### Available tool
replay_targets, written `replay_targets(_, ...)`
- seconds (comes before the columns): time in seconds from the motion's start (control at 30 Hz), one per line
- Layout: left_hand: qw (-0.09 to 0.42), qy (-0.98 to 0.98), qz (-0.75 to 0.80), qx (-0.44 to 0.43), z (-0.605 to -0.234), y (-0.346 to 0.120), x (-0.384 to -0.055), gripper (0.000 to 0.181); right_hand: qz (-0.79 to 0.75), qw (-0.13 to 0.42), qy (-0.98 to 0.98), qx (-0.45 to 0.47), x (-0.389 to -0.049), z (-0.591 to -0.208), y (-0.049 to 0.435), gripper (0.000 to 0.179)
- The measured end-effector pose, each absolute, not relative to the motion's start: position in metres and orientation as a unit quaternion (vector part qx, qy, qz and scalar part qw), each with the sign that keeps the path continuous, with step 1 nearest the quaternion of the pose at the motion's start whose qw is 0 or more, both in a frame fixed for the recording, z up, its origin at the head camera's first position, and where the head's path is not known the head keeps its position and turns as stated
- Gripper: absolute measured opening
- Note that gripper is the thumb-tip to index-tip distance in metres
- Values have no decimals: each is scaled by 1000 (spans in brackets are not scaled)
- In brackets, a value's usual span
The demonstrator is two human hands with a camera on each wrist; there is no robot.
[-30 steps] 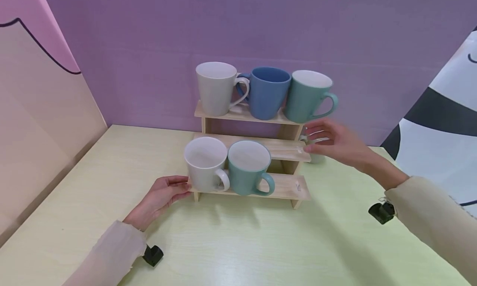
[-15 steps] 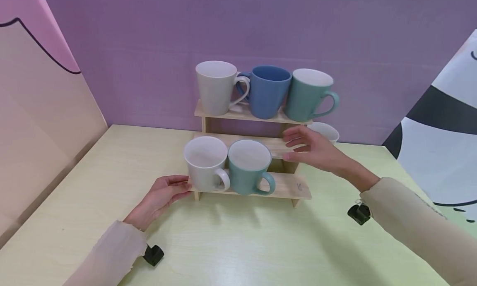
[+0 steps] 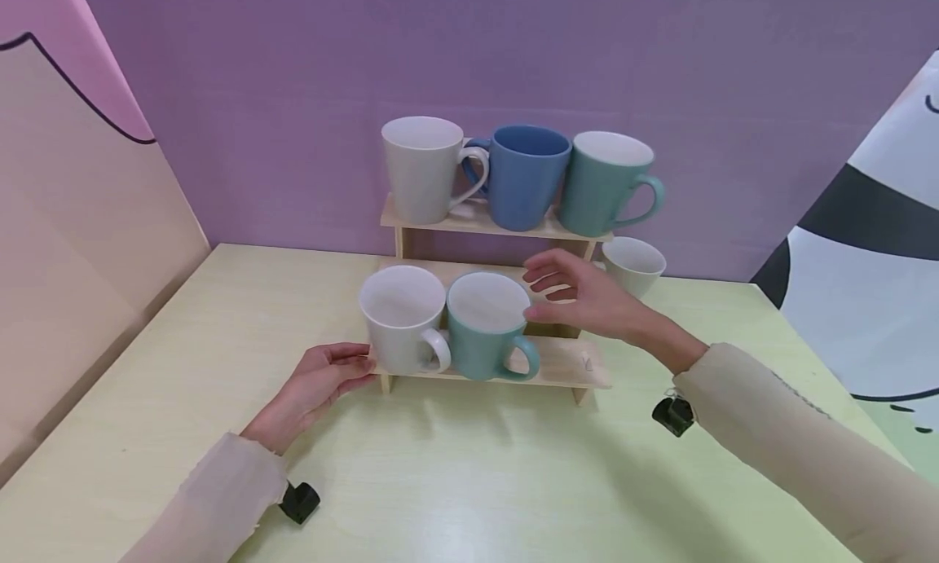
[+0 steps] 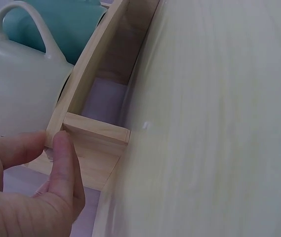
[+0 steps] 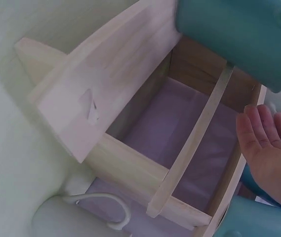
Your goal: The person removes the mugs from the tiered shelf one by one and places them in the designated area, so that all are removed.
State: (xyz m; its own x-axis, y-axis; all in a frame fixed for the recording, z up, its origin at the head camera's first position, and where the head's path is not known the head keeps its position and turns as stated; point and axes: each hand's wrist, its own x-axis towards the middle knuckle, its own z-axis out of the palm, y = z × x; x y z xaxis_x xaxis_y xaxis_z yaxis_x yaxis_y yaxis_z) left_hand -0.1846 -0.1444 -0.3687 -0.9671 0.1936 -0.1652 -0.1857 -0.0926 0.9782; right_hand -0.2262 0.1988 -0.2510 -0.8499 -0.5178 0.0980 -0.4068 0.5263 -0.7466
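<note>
Lower teal mug (image 3: 478,345) is standing just left of right hand (image 3: 597,301), which is hovering loosely spread, empty; left hand (image 3: 315,386) is pinching wooden rack (image 3: 563,367) at 1 end.

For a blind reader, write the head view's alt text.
A person's left hand has its grip on a pale wooden three-tier rack; the right hand hovers near a tapered teal ceramic mug beside a tapered white ceramic mug on the bottom tier. On top: a second white mug, tapered blue ceramic mug and second teal mug; at right, a third white mug.
</note>
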Motion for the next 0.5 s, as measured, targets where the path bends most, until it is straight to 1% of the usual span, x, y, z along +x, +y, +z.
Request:
replay_targets(0.27,130,664,737,0,-368,-146,-185,47,-404,78,868,-278,-226,-250,192,58)
replay_targets(0.5,131,664,736,-2,-368,-147,-187,46,-398,86,869,-282,-228,-253,186,65)
